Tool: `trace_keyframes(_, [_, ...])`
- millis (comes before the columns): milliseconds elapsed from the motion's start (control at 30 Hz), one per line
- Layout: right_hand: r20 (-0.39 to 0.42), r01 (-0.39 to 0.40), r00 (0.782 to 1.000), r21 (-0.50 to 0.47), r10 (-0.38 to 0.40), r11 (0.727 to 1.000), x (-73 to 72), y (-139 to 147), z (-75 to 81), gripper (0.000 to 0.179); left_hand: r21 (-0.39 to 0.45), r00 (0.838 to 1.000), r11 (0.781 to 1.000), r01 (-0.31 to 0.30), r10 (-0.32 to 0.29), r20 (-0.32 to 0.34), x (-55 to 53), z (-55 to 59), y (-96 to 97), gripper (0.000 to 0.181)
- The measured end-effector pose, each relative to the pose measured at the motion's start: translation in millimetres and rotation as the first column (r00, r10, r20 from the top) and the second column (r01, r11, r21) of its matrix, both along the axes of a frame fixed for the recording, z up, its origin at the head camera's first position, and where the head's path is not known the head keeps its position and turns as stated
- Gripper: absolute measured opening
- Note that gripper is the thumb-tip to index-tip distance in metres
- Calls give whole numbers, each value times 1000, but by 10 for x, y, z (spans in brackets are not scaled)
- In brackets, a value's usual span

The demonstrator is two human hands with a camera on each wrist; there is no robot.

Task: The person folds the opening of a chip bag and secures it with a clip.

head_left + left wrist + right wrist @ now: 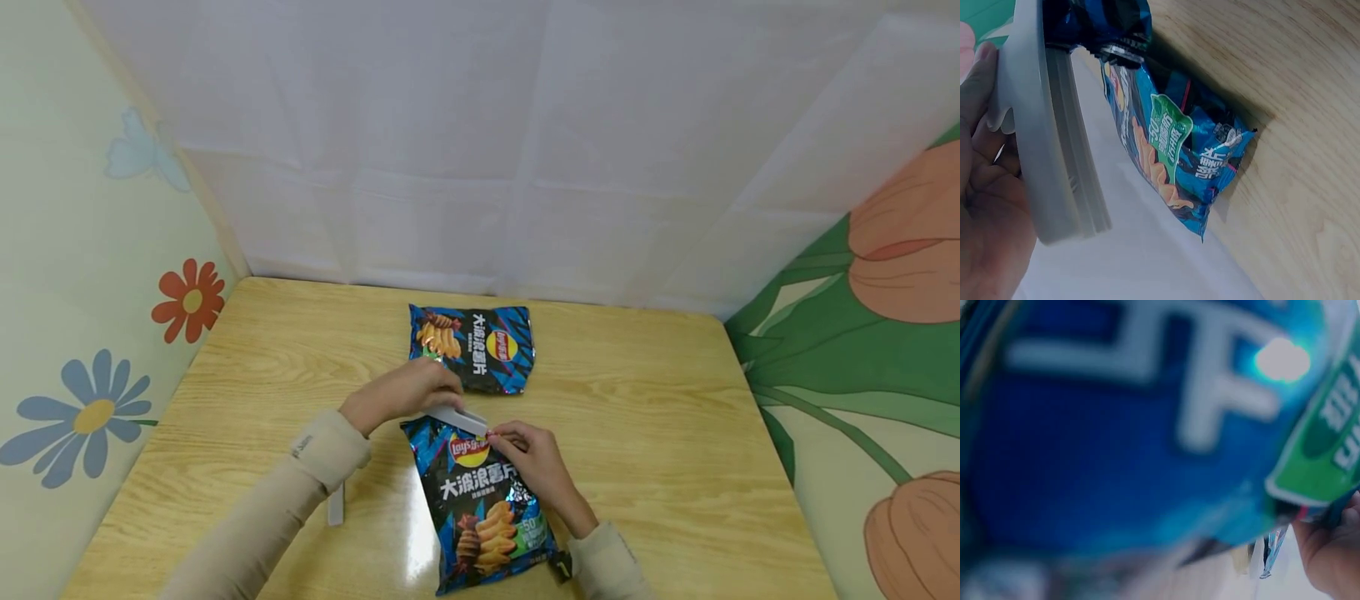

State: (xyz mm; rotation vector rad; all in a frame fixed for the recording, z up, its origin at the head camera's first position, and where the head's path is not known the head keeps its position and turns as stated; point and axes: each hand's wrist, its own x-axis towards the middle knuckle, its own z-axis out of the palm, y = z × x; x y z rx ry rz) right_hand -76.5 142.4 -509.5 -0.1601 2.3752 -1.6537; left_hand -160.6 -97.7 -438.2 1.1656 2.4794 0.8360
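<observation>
Head view: clamps white clip (462,420) in left grip (405,392) at twelve-o'clock end of nearer chip bag (480,504), on desk (660,467) toward six o'clock; pinches same bag's edge with right grip (531,460).

Counted: chip bags (480,492), two. White strips (459,419), two. Hands (536,462), two. Tabletop (660,417), one. Painted daisies (93,417), two. Painted butterfly (142,154), one.

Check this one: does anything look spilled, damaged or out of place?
No spill or damage shows. Only the far bag looks slightly odd: it lies sideways, its lettering running crosswise to that of the near bag. The left hand holds a clip at that bag's top edge.
</observation>
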Motion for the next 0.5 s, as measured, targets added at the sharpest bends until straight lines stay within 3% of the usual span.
trace_keyframes(233, [2,9,1000,17,-9,1000,9,-13,-10,15,1,1000,1000,19,-19,8,9,-44,48,22])
trace_keyframes(500, [5,7,1000,19,-7,1000,0,0,-32,15,-8,996,1000,-15,15,85,20,-68,37,24])
